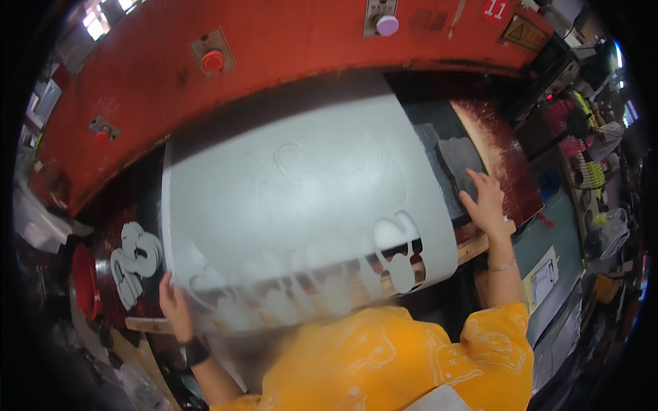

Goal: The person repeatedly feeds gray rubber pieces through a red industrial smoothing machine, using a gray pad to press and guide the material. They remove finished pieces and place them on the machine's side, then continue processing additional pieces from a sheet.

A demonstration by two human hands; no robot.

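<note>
A large pale grey sheet (pixel 308 185) lies spread under the front of a red press. Rows of rounded openings run along its near part, which curves down towards my body. My left hand (pixel 177 312) is at the sheet's left edge, fingers pointing forward along it; part of the hand is hard to make out. To the right, my right hand (pixel 488 205) hovers at or on a dark grey wavy piece (pixel 458 159), thumb and fingers apart. Stacked pale grey cut pieces (pixel 137 257) with rounded outlines sit left of the sheet.
The red press body (pixel 288 41) spans the far side, bearing a red push button (pixel 213 61) and a pale purple knob (pixel 387 26). A wooden strip (pixel 480 243) edges the near side. A red round container (pixel 84 281) stands left; a greenish table (pixel 558 240) is right.
</note>
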